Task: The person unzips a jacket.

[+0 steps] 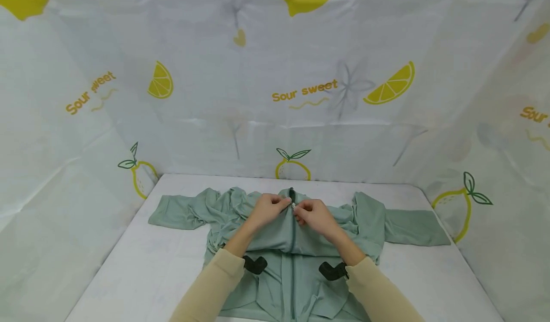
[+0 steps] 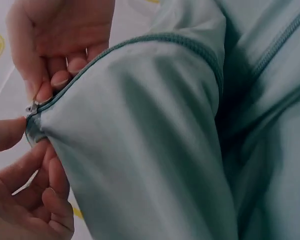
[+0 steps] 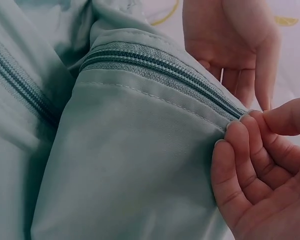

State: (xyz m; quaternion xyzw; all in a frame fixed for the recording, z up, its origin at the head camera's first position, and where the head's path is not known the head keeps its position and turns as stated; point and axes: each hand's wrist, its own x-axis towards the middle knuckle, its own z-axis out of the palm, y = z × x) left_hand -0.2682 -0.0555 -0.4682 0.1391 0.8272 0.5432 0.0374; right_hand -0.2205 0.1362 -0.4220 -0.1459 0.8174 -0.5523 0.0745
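Observation:
A pale green zip-up jacket (image 1: 266,241) lies spread out, its upper part bunched over the lower front. Near its top edge, my left hand (image 1: 267,210) pinches the fabric beside the zipper (image 1: 293,284). Opposite it, my right hand (image 1: 315,214) grips the small metal zipper pull (image 2: 32,107) between thumb and finger. The left wrist view shows both hands' fingertips close together at the lifted zipper edge. Closed teeth run along the zipper tape (image 3: 155,65) up to the right hand's fingertips in the right wrist view.
The jacket's left-side sleeve (image 1: 176,212) and right-side sleeve (image 1: 414,226) stretch out sideways on the white table (image 1: 142,264). A white sheet (image 1: 206,97) printed with lemons hangs behind and at both sides. Black wrist-camera mounts (image 1: 256,265) sit at the cuffs.

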